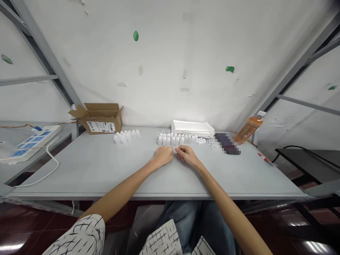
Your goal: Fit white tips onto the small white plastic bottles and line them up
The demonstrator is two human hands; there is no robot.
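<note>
My left hand [164, 155] is closed in a fist just above the tabletop, its fingers turned away from view. Close beside it, my right hand [186, 154] is pinched, thumb and fingers together. A small white plastic piece [174, 150] shows in the narrow gap between them, at my right fingertips; its kind is mostly hidden. Right behind the hands stand rows of small white bottles [168, 140]. To their right lie small white caps [201, 141] and a little pile of clear-white plastic bits [211, 143]. Another group of white bottles [126, 136] sits further left.
An open cardboard box [103, 122] stands at the back left, and a stack of white sheets or trays [193, 128] at the back. On the right are a dark blurred object [227, 143] and an orange drink bottle [249, 128]. A power strip [34, 143] lies far left.
</note>
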